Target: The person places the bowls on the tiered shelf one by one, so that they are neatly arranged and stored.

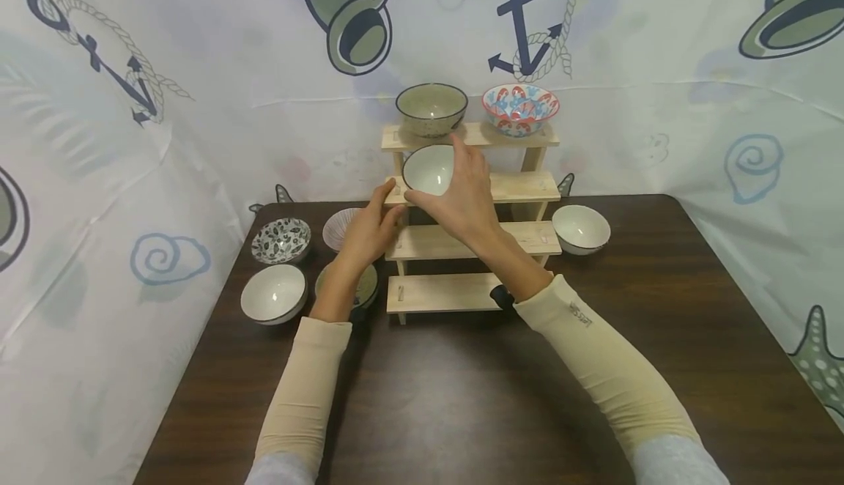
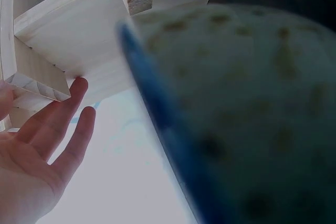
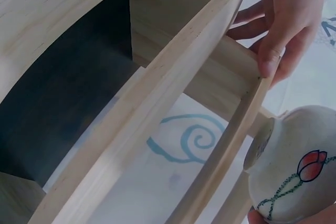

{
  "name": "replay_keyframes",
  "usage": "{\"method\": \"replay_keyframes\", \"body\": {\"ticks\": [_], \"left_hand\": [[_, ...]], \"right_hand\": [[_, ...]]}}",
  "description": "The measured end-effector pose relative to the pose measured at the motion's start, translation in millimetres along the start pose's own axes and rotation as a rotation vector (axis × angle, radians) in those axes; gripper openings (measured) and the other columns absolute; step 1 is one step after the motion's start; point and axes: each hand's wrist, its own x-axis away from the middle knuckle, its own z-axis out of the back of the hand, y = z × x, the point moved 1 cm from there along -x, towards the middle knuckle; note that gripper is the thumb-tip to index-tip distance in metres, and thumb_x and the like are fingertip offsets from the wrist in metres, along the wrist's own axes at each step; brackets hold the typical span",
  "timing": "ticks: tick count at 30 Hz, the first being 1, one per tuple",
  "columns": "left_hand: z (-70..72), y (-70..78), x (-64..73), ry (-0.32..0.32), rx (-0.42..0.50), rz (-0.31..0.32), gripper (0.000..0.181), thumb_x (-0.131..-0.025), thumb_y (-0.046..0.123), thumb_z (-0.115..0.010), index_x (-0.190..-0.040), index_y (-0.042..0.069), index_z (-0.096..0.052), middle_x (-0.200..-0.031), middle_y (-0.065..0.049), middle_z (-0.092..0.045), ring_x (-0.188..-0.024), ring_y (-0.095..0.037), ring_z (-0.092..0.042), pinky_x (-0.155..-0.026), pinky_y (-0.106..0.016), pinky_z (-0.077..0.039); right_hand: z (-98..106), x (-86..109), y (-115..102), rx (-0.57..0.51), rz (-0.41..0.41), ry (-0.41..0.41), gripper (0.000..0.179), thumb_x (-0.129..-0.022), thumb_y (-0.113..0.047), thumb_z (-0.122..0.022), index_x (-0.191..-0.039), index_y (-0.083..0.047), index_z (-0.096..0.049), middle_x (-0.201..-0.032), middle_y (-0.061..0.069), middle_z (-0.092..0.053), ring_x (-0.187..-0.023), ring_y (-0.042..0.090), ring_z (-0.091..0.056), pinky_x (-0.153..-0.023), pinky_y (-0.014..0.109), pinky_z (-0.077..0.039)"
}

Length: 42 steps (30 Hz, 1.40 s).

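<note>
My right hand point(image 1: 467, 195) holds a white bowl point(image 1: 427, 168) with a thin dark rim, thumb and fingers spread around its sides. The bowl is tilted, its inside facing the head view, in front of the second board from the top of a stepped wooden rack point(image 1: 428, 243). In the right wrist view a red tulip on a green stem decorates the bowl's outside point(image 3: 296, 166). My left hand point(image 1: 371, 230) grips the left end of that rack board, thumb over it and fingertips point(image 2: 79, 85) underneath, as the left wrist view shows.
On the top board stand a grey-green bowl point(image 1: 431, 113) and a red-and-blue patterned bowl point(image 1: 521, 111). Left of the rack are a black-and-white bowl point(image 1: 281, 241), a white bowl point(image 1: 273, 293), a ribbed bowl point(image 1: 338, 228) and an olive bowl point(image 1: 366, 286). Another white bowl point(image 1: 581, 229) stands right.
</note>
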Motion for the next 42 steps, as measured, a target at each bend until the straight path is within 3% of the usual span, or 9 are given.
{"method": "replay_keyframes", "body": {"ticks": [19, 26, 33, 42], "left_hand": [[-0.5, 0.6, -0.2, 0.014, 0.009, -0.016, 0.062, -0.108, 0.051, -0.046, -0.164, 0.031, -0.027, -0.135, -0.019, -0.069, -0.119, -0.042, -0.068, -0.101, -0.060, -0.052], [0.4, 1.0, 0.4, 0.018, 0.000, -0.010, 0.062, -0.108, 0.050, -0.046, -0.164, 0.030, -0.028, -0.136, -0.019, -0.068, -0.122, -0.042, -0.067, -0.104, -0.060, -0.050], [-1.1, 1.5, -0.5, 0.011, 0.005, -0.010, 0.062, -0.109, 0.047, -0.046, -0.164, 0.029, -0.027, -0.137, -0.021, -0.067, -0.122, -0.043, -0.066, -0.103, -0.060, -0.050], [0.8, 2.3, -0.5, -0.013, 0.032, -0.006, 0.062, -0.109, 0.046, -0.047, -0.165, 0.029, -0.025, -0.142, -0.021, -0.063, -0.126, -0.043, -0.064, -0.104, -0.060, -0.050]], "right_hand": [[-15, -6.9, 7, 0.008, -0.008, -0.021, 0.107, -0.079, -0.052, -0.085, -0.160, -0.012, -0.030, -0.155, 0.022, -0.036, -0.140, 0.037, -0.040, -0.112, 0.053, -0.043], [-15, -6.4, 8, 0.058, 0.011, -0.032, 0.110, -0.077, -0.060, -0.083, -0.161, -0.012, -0.030, -0.158, 0.022, -0.035, -0.143, 0.038, -0.039, -0.113, 0.057, -0.039], [-12, -2.6, 14, 0.063, 0.009, -0.054, 0.117, -0.075, -0.068, -0.082, -0.164, -0.020, -0.023, -0.171, 0.023, -0.010, -0.157, 0.044, -0.020, -0.123, 0.066, -0.023], [-2, 17.2, 17, 0.054, 0.111, -0.006, 0.122, -0.073, -0.066, -0.085, -0.166, -0.020, -0.019, -0.170, 0.019, -0.013, -0.158, 0.035, -0.018, -0.124, 0.063, -0.021]]}}
